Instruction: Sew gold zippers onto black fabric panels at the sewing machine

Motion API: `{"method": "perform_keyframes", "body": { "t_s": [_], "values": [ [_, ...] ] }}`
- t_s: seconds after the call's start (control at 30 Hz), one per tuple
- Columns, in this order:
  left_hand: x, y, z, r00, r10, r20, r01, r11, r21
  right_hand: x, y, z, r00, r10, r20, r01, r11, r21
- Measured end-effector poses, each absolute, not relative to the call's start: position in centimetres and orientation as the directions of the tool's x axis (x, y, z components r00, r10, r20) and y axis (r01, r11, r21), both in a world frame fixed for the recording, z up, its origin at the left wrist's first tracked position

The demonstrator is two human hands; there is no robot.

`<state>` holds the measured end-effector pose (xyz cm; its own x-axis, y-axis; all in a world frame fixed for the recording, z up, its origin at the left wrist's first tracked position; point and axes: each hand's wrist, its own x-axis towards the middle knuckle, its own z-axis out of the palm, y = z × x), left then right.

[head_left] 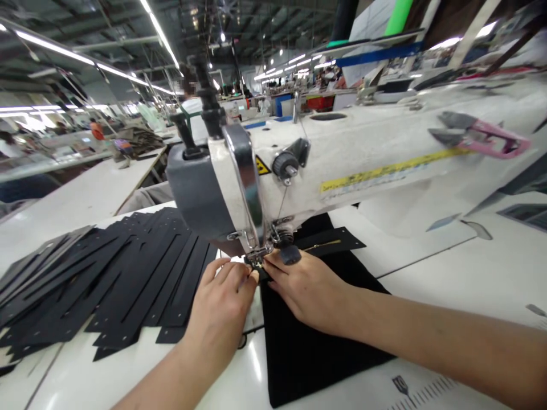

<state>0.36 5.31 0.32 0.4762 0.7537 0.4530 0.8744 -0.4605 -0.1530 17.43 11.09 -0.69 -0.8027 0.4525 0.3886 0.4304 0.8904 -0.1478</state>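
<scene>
Black fabric (316, 347) lies on the white bed of a sewing machine (367, 154), partly under the presser foot. A black strip with a gold zipper (327, 246) rests across it, running in under the needle area. My left hand (224, 296) has its fingers bent together, pinching the near left end of the black piece beside the foot. My right hand (307, 285) lies over the fabric right of the foot, fingers stretched toward the needle and pressing on the strip. The machine head hides part of the strip.
Many black strips (141, 273) with small holes lie fanned out on the left. Pink-handled snippers (491, 136) rest against the machine arm above a yellow measuring tape (384, 171). Another table (98, 182) stands at the back left; a person (192, 108) is behind the machine.
</scene>
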Motion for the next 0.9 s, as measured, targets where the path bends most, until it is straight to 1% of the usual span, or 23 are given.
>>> {"method": "perform_keyframes", "body": {
  "t_s": [0.2, 0.3, 0.43, 0.6, 0.77, 0.9],
  "values": [
    [0.1, 5.7, 0.1, 0.463, 0.767, 0.445, 0.880, -0.458, -0.126, 17.2, 11.4, -0.6, -0.805, 0.462, 0.371, 0.435, 0.886, -0.160],
    [0.1, 5.8, 0.0, 0.456, 0.763, 0.458, 0.880, -0.463, -0.106, 17.1, 11.5, -0.7, -0.805, 0.461, 0.373, 0.443, 0.886, -0.139],
    [0.0, 6.0, 0.0, 0.460, 0.755, 0.468, 0.878, -0.464, -0.115, 17.1, 11.7, -0.9, -0.805, 0.449, 0.387, 0.439, 0.890, -0.120],
    [0.0, 6.3, -0.1, 0.454, 0.724, 0.519, 0.879, -0.457, -0.132, 16.9, 11.8, -0.9, -0.797, 0.456, 0.395, 0.434, 0.888, -0.150],
    [-0.1, 6.3, -0.5, 0.442, 0.698, 0.563, 0.880, -0.458, -0.122, 16.8, 11.8, -0.9, -0.793, 0.474, 0.384, 0.447, 0.880, -0.164],
    [-0.1, 6.3, -0.9, 0.419, 0.693, 0.587, 0.889, -0.445, -0.109, 16.8, 11.5, -1.0, -0.782, 0.472, 0.407, 0.436, 0.881, -0.184]
  ]
}}
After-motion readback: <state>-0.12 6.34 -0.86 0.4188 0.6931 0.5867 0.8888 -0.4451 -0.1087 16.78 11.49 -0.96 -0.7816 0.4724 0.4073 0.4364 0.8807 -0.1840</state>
